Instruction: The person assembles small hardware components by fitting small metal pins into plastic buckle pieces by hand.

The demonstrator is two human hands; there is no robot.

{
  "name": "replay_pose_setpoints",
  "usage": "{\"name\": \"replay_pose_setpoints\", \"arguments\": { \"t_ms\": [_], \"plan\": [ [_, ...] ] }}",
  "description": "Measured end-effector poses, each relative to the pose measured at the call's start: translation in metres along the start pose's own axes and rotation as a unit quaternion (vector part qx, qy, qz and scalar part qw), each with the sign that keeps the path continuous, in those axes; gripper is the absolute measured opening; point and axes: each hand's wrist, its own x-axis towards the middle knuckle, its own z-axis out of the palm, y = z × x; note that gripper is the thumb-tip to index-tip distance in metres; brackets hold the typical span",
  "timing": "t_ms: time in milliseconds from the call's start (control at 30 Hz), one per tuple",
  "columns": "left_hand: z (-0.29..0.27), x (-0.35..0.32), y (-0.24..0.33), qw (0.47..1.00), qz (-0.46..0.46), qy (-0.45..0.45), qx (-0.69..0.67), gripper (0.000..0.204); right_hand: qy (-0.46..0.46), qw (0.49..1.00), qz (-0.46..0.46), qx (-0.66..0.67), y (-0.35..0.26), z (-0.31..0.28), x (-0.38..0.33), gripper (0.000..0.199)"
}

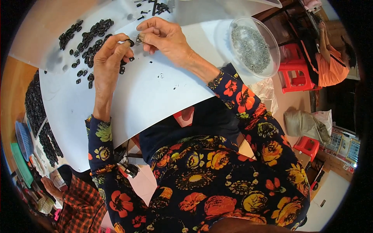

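Note:
My left hand (107, 59) pinches a small black ring-shaped part (130, 42) between thumb and fingertip above the white sheet (155, 93). My right hand (163, 37) meets it from the right, its fingertips closed on a tiny metal piece (139, 38) held against the black part. A loose heap of the same small black parts (90, 44) lies on the sheet just left of my left hand. Both forearms wear dark sleeves with orange and yellow flowers.
A clear round bowl (254, 48) of small grey metal pieces stands at the sheet's right edge. More black parts fill trays (37, 112) at the left. Red plastic stools (297, 75) and a person in orange (330, 62) are at the right; another person in a checked shirt (79, 206) sits lower left.

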Motion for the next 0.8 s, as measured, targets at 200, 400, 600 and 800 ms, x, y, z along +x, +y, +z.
{"name": "replay_pose_setpoints", "arguments": {
  "t_ms": [200, 400, 600, 800],
  "plan": [
    [0.018, -0.008, -0.009, 0.998, -0.003, 0.008, -0.058, 0.015, -0.003, 0.998, 0.04, 0.053, -0.002, 0.004, -0.002, 0.02],
    [0.02, -0.005, -0.006, 0.994, -0.001, -0.009, -0.113, 0.016, -0.063, 0.995, 0.003, 0.083, -0.002, 0.004, -0.004, 0.023],
    [0.013, -0.004, 0.012, 0.994, -0.051, -0.036, -0.089, 0.019, -0.125, 0.99, -0.022, 0.064, -0.004, 0.005, -0.006, 0.024],
    [0.008, -0.007, 0.006, 0.996, -0.057, -0.055, -0.037, 0.022, -0.137, 0.99, -0.017, -0.004, -0.017, 0.01, -0.01, 0.028]
  ]
}}
